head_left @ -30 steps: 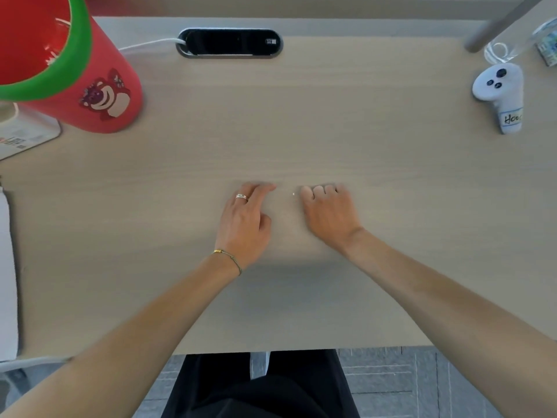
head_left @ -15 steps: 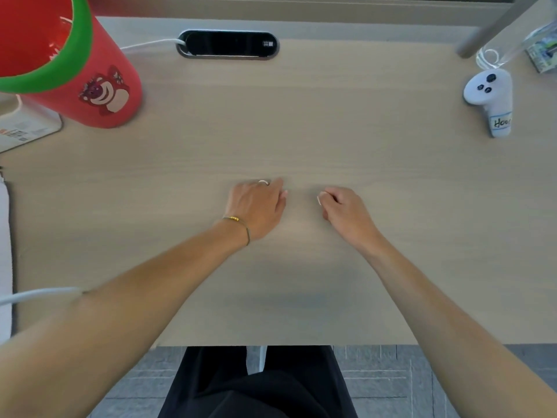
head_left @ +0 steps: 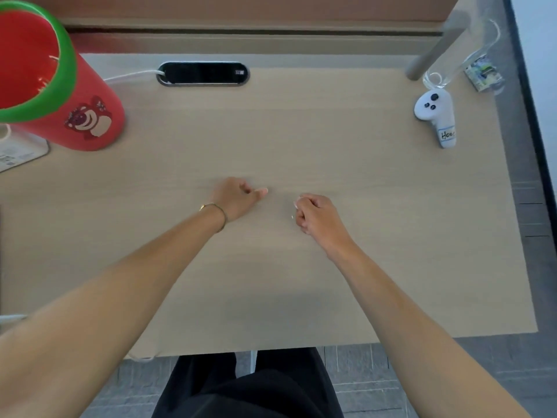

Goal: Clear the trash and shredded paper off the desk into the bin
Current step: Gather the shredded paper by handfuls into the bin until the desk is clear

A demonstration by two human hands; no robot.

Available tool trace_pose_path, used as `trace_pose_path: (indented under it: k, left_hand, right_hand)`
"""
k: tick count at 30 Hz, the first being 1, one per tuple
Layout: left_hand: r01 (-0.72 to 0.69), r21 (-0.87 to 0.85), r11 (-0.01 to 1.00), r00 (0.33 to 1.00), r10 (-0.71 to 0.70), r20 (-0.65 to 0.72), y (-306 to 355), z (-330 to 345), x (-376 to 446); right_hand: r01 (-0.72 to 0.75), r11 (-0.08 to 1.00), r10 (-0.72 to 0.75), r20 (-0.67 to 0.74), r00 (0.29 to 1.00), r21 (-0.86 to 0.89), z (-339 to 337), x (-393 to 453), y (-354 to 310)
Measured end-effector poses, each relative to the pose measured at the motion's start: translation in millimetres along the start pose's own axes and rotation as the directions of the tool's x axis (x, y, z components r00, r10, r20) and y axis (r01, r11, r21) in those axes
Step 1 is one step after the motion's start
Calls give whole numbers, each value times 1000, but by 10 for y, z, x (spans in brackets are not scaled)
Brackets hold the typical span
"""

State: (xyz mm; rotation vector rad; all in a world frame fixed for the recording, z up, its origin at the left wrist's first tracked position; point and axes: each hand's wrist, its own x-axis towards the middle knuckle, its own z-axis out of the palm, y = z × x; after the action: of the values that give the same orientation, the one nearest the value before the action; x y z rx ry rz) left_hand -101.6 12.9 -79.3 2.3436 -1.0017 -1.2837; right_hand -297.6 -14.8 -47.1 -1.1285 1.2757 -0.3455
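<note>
The red bin (head_left: 90,128) with a green rim and a bear sticker stands at the desk's far left corner, a few pale shreds (head_left: 45,82) showing inside it. My right hand (head_left: 319,218) rests mid-desk with its fingers curled shut, pinching a tiny white paper scrap (head_left: 295,203) at the fingertips. Another white speck (head_left: 292,217) lies on the wooden desk (head_left: 361,182) just beside that hand. My left hand (head_left: 235,197) sits a little to the left, fingers curled in and thumb pointing right, holding nothing that I can see.
A white controller (head_left: 434,113) lies at the far right, with a clear bag and small packet (head_left: 483,73) behind it and a metal post (head_left: 434,46). A black cable grommet (head_left: 203,73) sits at the back, and a white box (head_left: 21,152) at the left edge.
Both hands went from lying flat to curled. The right hand closed on the white speck that lay between the hands and drew back slightly right.
</note>
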Motion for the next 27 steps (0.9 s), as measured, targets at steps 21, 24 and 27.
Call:
trace_pose_path:
  k: [21, 24, 27]
  left_hand:
    - [-383, -248, 890, 844, 228, -485, 9, -2033, -903]
    - [-375, -147, 915, 763, 215, -609, -73, -2539, -872]
    - [-256, -76, 964, 735, 143, -663, -242, -3005, -776]
  right_hand:
    - [336, 942, -334, 130, 933, 6, 1393, -4, -1869]
    - [386, 922, -378, 171, 910, -18, 1810, 114, -2244]
    - [383, 921, -361, 214, 908, -70, 2252, 307, -2577]
